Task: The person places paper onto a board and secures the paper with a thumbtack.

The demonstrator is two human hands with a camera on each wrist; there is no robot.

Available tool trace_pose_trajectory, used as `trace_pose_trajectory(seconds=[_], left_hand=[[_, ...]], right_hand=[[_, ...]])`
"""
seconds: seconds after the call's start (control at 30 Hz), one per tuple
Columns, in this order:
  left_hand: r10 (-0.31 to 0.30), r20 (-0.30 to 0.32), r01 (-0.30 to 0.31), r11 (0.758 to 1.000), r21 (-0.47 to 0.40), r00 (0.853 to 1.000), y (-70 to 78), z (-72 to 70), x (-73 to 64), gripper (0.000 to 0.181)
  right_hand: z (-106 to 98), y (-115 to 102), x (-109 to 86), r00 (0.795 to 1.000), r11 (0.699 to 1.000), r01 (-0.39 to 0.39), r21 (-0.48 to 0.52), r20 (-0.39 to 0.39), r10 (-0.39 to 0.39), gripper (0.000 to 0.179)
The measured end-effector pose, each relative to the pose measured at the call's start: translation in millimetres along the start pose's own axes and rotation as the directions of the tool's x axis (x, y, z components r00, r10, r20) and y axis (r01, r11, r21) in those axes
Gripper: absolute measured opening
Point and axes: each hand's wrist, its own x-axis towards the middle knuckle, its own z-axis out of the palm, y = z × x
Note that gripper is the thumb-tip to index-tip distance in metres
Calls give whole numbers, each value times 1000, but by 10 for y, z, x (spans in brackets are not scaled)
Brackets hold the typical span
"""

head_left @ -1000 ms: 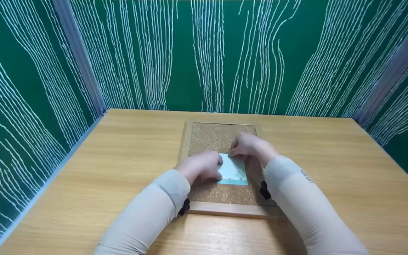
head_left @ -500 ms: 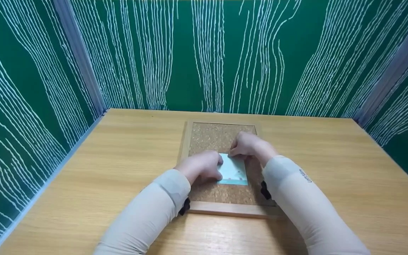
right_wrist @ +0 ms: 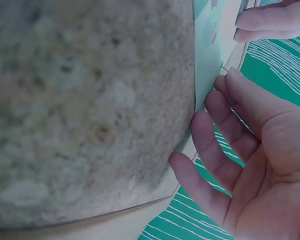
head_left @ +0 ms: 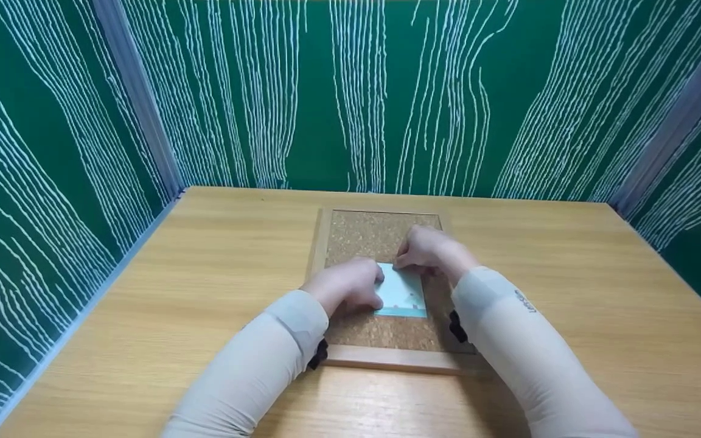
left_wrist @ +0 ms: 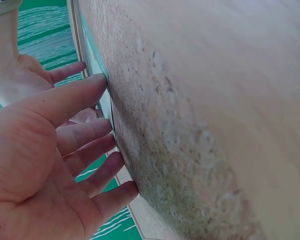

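A pale mint-green sheet of paper [head_left: 400, 289] with small printed figures along its near edge lies on a wood-framed corkboard [head_left: 366, 234]. At its left edge, my left hand [head_left: 345, 283] rests with thumb and fingers spread, holding it against the cork. In the left wrist view those fingers [left_wrist: 85, 137] are nearly straight. My right hand [head_left: 432, 250] is at the paper's far edge. Between its thumb and index fingertip a thin metal pin [right_wrist: 224, 68] shows in the right wrist view, pointing at the paper; the pin's head is hidden by the fingers. The other right fingers touch the board.
The board lies on a light wooden table [head_left: 216, 243], its wooden frame [head_left: 399, 359] raised along the near side. Green walls [head_left: 308, 91] with white wavy lines stand behind the table and at both sides.
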Motion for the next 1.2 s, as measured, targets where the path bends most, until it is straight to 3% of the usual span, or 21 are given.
trace_pose_trajectory(seconds=[0.33,0.53,0.83,1.03,1.2], left_hand=[[2,-1,-2,1000,-5,1000,-9,-9,2,46],[0,0,0,1000,2,1000,-2,3,7,47],[-4,4,4,1000,-1,1000,-5,-4,-10,49],[-14,2,14,1000,-27,1000,-6,9,-11,49],[-13,6,13,1000,-28,1000,-10,12,-1,48]], right_hand=[[4,-19,18,1000,999,10,-30,-10,-10,15],[-21,26,6,1000,1000,25,3,19,-25,16],[-137,-44,5,997,998,-43,41,70,40,18],[-136,-94,32,995,994,-102,-32,21,102,21],[-99,-94,44,995,989,-96,-115,-43,91,22]])
